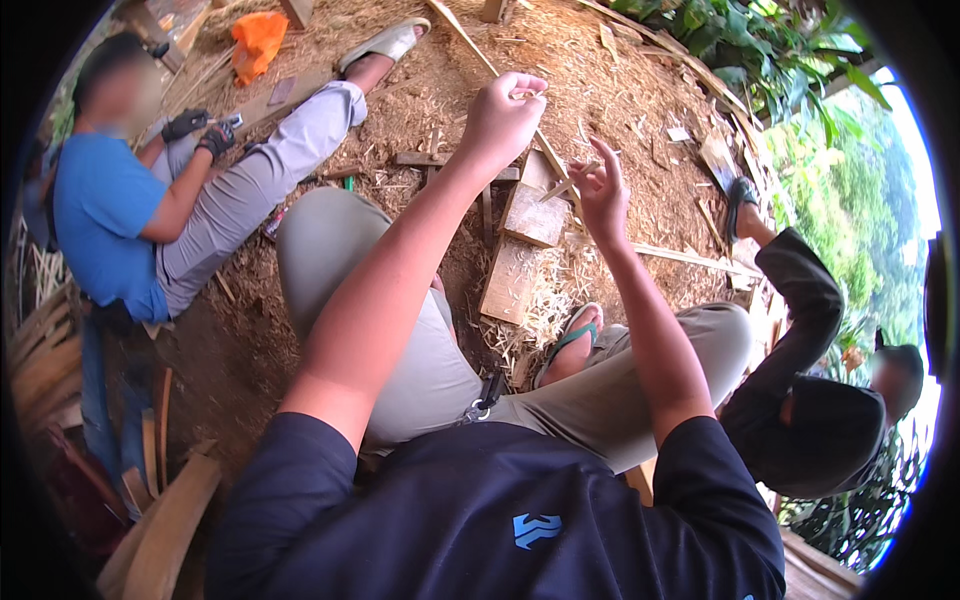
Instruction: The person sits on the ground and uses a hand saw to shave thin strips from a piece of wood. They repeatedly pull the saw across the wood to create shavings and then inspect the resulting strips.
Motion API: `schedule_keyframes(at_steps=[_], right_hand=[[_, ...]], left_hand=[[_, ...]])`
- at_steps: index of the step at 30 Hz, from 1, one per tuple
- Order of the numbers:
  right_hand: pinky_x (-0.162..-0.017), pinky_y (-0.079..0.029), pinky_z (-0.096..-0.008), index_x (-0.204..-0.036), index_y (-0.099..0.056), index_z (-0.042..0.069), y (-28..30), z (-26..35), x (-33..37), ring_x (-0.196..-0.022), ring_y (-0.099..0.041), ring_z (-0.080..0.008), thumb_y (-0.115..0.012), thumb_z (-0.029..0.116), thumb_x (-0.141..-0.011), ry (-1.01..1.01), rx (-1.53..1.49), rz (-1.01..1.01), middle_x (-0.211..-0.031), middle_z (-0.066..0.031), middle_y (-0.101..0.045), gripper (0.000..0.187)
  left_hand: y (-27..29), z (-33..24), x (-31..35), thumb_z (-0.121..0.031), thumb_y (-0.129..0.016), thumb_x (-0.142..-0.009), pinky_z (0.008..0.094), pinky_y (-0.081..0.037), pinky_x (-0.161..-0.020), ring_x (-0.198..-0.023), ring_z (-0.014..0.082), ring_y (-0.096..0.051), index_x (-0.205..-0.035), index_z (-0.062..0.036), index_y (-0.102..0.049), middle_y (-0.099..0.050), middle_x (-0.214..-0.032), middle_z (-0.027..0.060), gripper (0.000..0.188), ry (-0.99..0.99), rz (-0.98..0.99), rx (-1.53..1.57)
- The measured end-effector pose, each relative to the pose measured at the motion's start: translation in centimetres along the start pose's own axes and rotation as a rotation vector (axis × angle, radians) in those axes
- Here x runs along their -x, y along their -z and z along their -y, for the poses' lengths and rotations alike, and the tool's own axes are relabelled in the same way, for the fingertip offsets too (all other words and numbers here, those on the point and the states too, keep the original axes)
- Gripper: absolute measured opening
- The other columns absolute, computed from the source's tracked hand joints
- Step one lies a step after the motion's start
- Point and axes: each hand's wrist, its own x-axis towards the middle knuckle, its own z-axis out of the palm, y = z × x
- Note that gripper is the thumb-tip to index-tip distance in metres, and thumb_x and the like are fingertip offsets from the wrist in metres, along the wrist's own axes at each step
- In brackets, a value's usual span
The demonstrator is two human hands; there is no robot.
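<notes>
Two forearms (385,270) are being stretched forward, left hand (503,122) curled, right hand (603,196) half-curled; whether anything is being gripped can't be told.

A pale pointed sliver (556,189) sits in the right hand (602,195) — up and left of that grip, the left hand (505,120) curls over a long wooden strip (464,36); below-left lies a wooden block (534,216).

Outdoors, daylight; brown ground (245,345) littered with wood shavings (547,295) before leafy plants (745,45); green trees (862,175), white sky (918,185) beyond plants
</notes>
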Motion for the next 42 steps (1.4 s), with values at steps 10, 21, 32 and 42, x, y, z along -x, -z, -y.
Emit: schedule_keyframes(at_steps=[10, 21, 32, 42], right_hand=[[-0.08, -0.058, -0.0268, -0.113, -0.072, 0.003, -1.7, -3.6, 0.9, -0.091, -0.073, -0.0164, -0.069, 0.013, -0.094, -0.095, 0.029, 0.284, -0.103, -0.0125, -0.076, 0.022], [-0.073, -0.063, -0.024, -0.113, -0.069, -0.002, 0.2, 1.0, -1.3, -0.081, -0.072, -0.0177, -0.066, 0.009, -0.094, -0.424, -0.298, 0.17, -0.1, -0.0172, -0.072, 0.022], [-0.081, -0.064, -0.0304, -0.108, -0.061, -0.006, 7.2, 5.4, -3.9, -0.087, -0.073, -0.0226, -0.074, 0.006, -0.089, -0.294, -1.026, 0.024, -0.099, -0.0174, -0.069, 0.026], [-0.082, -0.064, -0.0302, -0.094, -0.062, -0.001, 9.7, 6.0, -4.4, -0.092, -0.074, -0.0222, -0.071, 0.002, -0.091, -0.064, -0.764, 0.375, -0.098, -0.0165, -0.071, 0.01]], left_hand=[[0.9, -0.5, -0.5, -0.012, -0.061, -0.089, 0.0307, -0.055, -0.072, -0.079, 0.0149, -0.068, -0.101, -0.0058, -0.07, -0.073, -0.096, 0.0087, 0.016, 0.072, -0.037, 0.099], [-0.6, 0.3, -0.1, -0.014, -0.059, -0.095, 0.0303, -0.055, -0.078, -0.086, 0.0155, -0.068, -0.105, -0.0059, -0.069, -0.073, -0.1, 0.0082, 0.016, 0.018, 0.091, -0.013], [-2.3, -2.3, 2.0, -0.012, -0.057, -0.1, 0.0283, -0.053, -0.07, -0.075, 0.0126, -0.064, -0.13, -0.0118, -0.067, -0.074, -0.102, 0.0086, 0.031, -0.072, 0.426, -0.167], [-1.0, -3.7, 2.6, -0.01, -0.062, -0.098, 0.0234, -0.049, -0.064, -0.067, 0.0049, -0.059, -0.125, -0.0105, -0.071, -0.072, -0.089, 0.0007, 0.028, 0.057, 0.504, -0.074]])
